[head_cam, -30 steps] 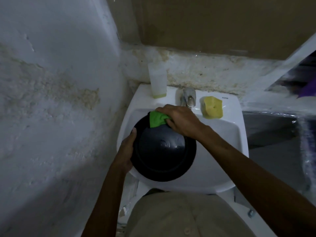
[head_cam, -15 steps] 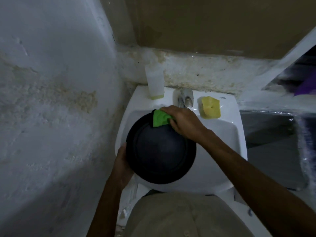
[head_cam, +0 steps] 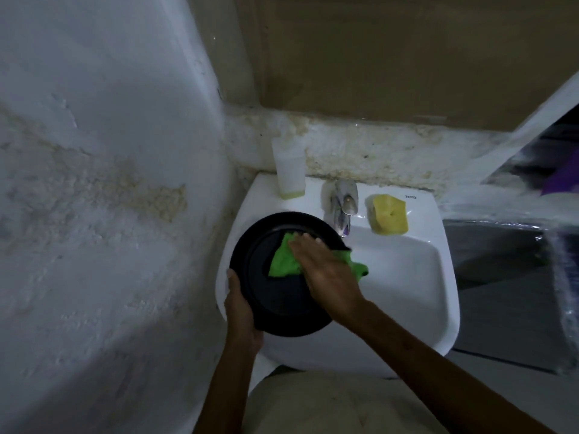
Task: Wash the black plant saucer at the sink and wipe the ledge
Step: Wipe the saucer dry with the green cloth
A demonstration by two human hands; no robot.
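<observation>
The round black plant saucer [head_cam: 275, 296] is tilted over the left side of the white sink [head_cam: 404, 277]. My left hand [head_cam: 241, 311] grips its lower left rim. A green cloth [head_cam: 285, 261] lies spread on the saucer's face, one end hanging past the right rim. My right hand [head_cam: 326, 274] presses flat on the cloth with straight fingers. The stained ledge [head_cam: 360, 145] runs along the wall behind the sink.
A metal faucet [head_cam: 341, 202] stands at the back of the sink, close to the saucer's top edge. A yellow sponge [head_cam: 390, 219] lies to its right, a translucent cup [head_cam: 289, 170] to its left. A rough white wall [head_cam: 109, 183] is close on the left.
The saucer has shifted up and left and tilted. My right hand went from gripping the bunched cloth at the top rim to pressing it spread flat across the saucer's face.
</observation>
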